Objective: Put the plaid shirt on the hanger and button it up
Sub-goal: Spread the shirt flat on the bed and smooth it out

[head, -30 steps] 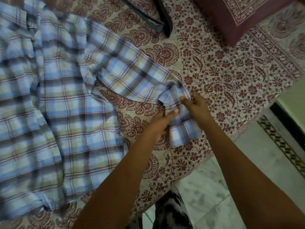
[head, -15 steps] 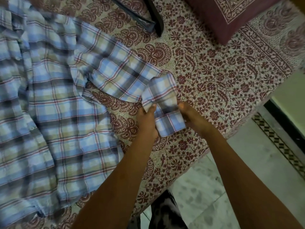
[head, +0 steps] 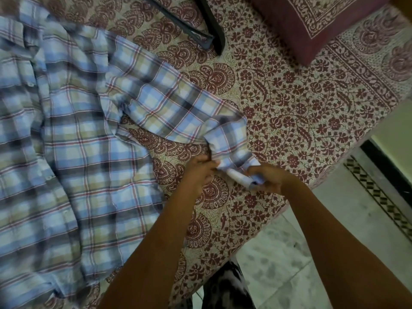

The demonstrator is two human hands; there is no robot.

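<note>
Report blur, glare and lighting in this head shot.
Head view: the shirt smears into blur toward the left edge; the sheet beside the cuff reads sharper; light is dim and even, no glare; the left hand and right hand look slightly soft.

The plaid shirt [head: 78, 152] runs off the left and bottom edges, and its upper left part is too blurred to make out buttons. Above the shirt's sleeve the dark hanger [head: 207, 30] is cut off at the top edge, as is the maroon pillow [head: 312, 23] farther right. The sleeve's end is bunched inside the right hand [head: 267, 179], its opening hidden.
</note>
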